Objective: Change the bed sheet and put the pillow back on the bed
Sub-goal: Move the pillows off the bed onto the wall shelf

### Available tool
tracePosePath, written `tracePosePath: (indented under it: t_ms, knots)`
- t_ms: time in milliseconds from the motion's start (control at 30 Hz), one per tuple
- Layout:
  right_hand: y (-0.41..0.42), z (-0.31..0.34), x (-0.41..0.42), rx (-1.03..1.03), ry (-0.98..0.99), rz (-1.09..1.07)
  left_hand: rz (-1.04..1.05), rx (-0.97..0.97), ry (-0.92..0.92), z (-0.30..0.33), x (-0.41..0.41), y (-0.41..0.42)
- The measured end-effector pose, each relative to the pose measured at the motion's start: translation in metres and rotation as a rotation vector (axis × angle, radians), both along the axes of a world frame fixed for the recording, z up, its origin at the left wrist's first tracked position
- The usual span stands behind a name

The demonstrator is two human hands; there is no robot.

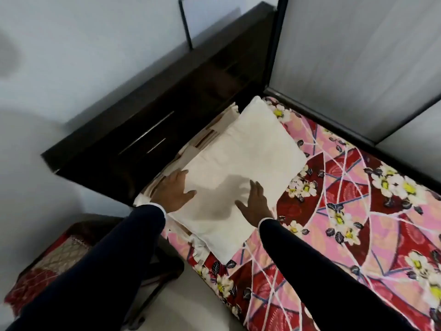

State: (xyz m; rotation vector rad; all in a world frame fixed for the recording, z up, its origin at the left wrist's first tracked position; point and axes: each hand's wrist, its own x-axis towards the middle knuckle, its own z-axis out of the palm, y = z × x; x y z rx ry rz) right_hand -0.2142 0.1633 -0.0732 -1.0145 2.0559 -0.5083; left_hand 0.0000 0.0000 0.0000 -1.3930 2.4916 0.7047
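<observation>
A cream pillow point(248, 158) lies at the head of the bed, on a red and pink floral bed sheet point(353, 211) spread over the mattress. My left hand point(173, 191) rests flat on the pillow's left edge with fingers straight. Flat on the pillow's near part lies my right hand point(256, 201), fingers spread. Beneath the pillow, a second cream pillow or folded cloth point(210, 134) shows toward the headboard, partly hidden.
A dark wooden headboard point(152, 111) runs along the left of the pillow. A dark-framed glass panel point(358, 68) borders the bed's far side. At lower left, a red patterned cloth point(45, 266) lies on a dark stool over a white floor point(191, 304).
</observation>
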Motion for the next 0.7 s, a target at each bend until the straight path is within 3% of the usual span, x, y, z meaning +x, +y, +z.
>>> tracePosePath:
  t_ms: [133, 267, 367, 500, 600, 700]
  knots:
    - [0.008, -0.044, -0.024, 0.072, -0.275, -0.487, 0.089, 0.099, 0.009, -0.04, -0.052, -0.024]
    - [0.011, -0.088, -0.043, -0.003, -0.571, -0.844, 0.26, 0.187, 0.048, -0.08, -0.078, -0.052]
    - [0.01, -0.11, -0.045, -0.03, -0.779, -1.076, 0.258, 0.147, 0.0, -0.105, -0.074, -0.06]
    - [0.009, -0.099, -0.039, -0.096, -0.877, -1.057, 0.38, 0.146, 0.043, -0.108, -0.068, -0.057]
    - [0.021, -0.074, -0.039, -0.228, -0.908, -1.086, 0.581, 0.357, 0.209, -0.107, -0.052, -0.055]
    - [0.047, -0.036, -0.039, -0.324, -0.878, -1.136, 0.656, 0.541, 0.372, -0.092, -0.037, -0.022]
